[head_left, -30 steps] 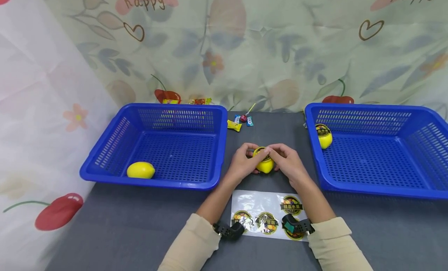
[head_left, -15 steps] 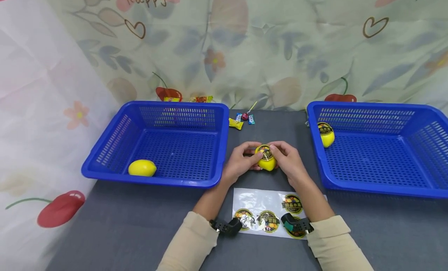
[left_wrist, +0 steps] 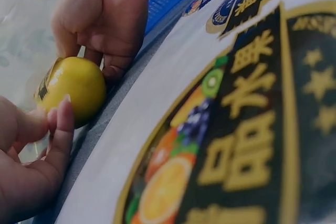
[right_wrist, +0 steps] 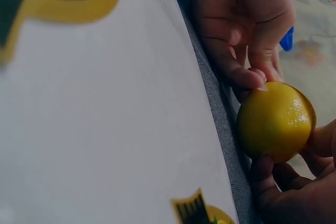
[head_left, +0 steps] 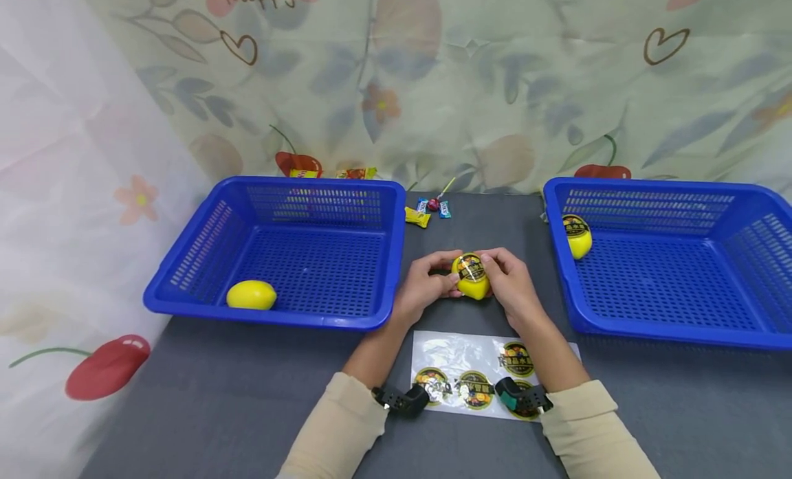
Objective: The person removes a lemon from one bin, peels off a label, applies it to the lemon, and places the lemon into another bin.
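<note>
Locate lemon between left grip and right grip, in contact with both, over bench; cannot tell whether resting on bench or lifted just clear. Read both grips as grasping lemon: on left flank, curled round with left thumb at side; on right flank, curled round with right thumb at upper edge, beside label. Treat neither grip as nearer, given contact on both flanks. Take long axis, by judgement, as running roughly fore and aft, across the line from grip to grip, with pointed tip toward body and sheet. Note label on upper face, turned up toward head camera. Allow for some tilt, not readable with far end under label. For any sideways shift, judge right grip nearer to right basket, with labelled lemon against inside of left wall; judge left grip nearer to left basket, with plain lemon by front wall. Find sheet flat on bench, nearer to body than lemon and apart from it.
</note>
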Motion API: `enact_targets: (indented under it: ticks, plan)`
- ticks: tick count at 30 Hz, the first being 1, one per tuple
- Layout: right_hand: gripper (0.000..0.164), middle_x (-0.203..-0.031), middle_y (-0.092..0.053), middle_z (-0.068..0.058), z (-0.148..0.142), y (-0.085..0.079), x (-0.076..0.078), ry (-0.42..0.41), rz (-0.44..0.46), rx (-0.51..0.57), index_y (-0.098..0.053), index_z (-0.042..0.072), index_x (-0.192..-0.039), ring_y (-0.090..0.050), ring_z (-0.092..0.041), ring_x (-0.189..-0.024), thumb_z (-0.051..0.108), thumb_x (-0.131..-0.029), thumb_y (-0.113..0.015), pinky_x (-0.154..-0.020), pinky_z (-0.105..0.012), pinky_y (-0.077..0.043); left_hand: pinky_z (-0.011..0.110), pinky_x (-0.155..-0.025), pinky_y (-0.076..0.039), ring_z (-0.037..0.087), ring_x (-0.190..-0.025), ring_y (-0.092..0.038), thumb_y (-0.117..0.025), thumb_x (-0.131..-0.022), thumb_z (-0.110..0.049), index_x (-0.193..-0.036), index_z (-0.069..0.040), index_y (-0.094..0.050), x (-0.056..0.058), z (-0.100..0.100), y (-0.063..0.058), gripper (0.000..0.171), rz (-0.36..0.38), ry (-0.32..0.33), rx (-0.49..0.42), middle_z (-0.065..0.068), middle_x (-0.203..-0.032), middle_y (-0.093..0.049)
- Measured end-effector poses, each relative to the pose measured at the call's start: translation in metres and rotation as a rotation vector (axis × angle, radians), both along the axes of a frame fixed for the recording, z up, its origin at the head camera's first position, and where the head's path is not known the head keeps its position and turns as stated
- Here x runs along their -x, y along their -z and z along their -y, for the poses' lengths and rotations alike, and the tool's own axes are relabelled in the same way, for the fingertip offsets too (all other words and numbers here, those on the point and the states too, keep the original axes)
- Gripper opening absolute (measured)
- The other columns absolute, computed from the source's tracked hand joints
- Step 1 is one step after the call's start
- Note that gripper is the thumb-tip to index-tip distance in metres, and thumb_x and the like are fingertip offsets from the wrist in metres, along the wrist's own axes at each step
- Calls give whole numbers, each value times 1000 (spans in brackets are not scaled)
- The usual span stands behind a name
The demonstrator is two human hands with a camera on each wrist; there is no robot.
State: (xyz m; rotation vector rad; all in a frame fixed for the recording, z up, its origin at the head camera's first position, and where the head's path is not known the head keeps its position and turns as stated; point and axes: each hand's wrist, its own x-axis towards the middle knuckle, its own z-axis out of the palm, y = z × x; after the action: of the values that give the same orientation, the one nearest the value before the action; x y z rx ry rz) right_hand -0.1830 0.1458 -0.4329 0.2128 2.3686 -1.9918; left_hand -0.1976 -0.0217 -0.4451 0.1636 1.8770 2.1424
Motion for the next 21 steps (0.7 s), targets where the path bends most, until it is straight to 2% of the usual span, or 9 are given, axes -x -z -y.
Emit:
enact_targets:
  ticks: [5, 8, 11, 13, 21]
  plan:
    - [31, -120, -59, -15, 1, 1, 0, 12, 14, -12, -61, -2, -124, -50, -15, -78, 21, -108, -48, -61, -22, -47, 29, -73, -59, 17, -75, -59, -47, -103, 4, -137, 2, -58, -1, 0, 0, 36, 15, -2, -26, 15, -110, -60]
    - [32, -121, -59, -16, 0, 2, 0, 19, 25, -5, -60, -3, -125, -51, -15, -78, 21, -108, -48, -61, -22, -47, 29, -75, -59, 15, -76, -60, -53, -104, -7, -138, 0, -58, -1, -1, 0, 35, 1, 13, 8, 13, -109, -62]
    - [33, -122, -58, -15, -1, 2, 0, 22, 31, 3, -60, -3, -125, -51, -16, -79, 22, -108, -47, -62, -22, -48, 28, -73, -58, 14, -75, -62, -63, -100, -14, -139, -1, -58, -2, -2, 0, 41, -32, 20, 45, 12, -111, -62]
    - [33, -121, -58, -16, -1, 2, 0, 16, 26, 9, -60, -3, -125, -51, -16, -79, 22, -108, -48, -62, -22, -48, 27, -71, -58, 15, -74, -62, -66, -98, -12, -138, -1, -59, -3, -2, 0, 42, -58, 13, 61, 13, -112, -61]
    - [31, -122, -58, -16, 1, 2, 0, -1, -7, 20, -59, -5, -121, -51, -17, -77, 21, -107, -49, -60, -22, -48, 27, -67, -58, 16, -66, -61, -63, -97, 2, -135, 2, -60, -5, -3, 1, 38, -121, -11, 53, 17, -117, -60]
